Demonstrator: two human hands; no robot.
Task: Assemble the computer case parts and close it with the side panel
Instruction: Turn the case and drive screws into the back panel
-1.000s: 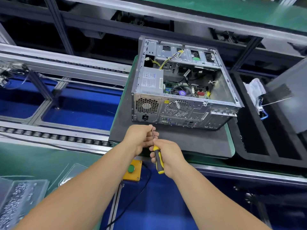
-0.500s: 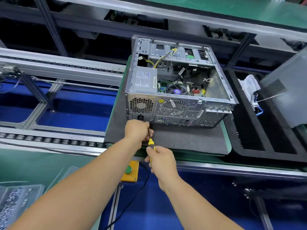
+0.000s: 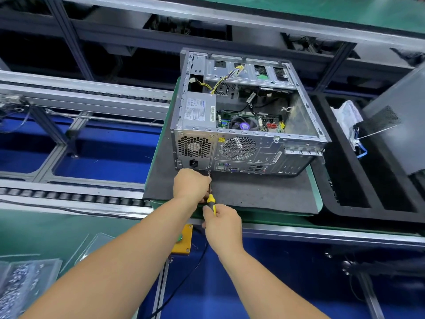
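Case (image 3: 248,125) lies open-side-up on mat. Step: you drive screw at case's lower rear corner. Your right hand (image 3: 222,226) grips screwdriver (image 3: 211,200); left hand (image 3: 190,185) pinches shaft near tip. Next: keep tip seated, turn squarely. Side panel not yet on.

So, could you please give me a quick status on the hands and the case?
Right hand grips screwdriver, tip at rear lower edge of computer case. Left hand steadies the shaft. Case top open, side panel not on. Nothing in the way.

Roller conveyor (image 3: 69,199), yellow button box (image 3: 182,240), bagged screws (image 3: 16,284) lower left, black foam tray (image 3: 358,192) at right
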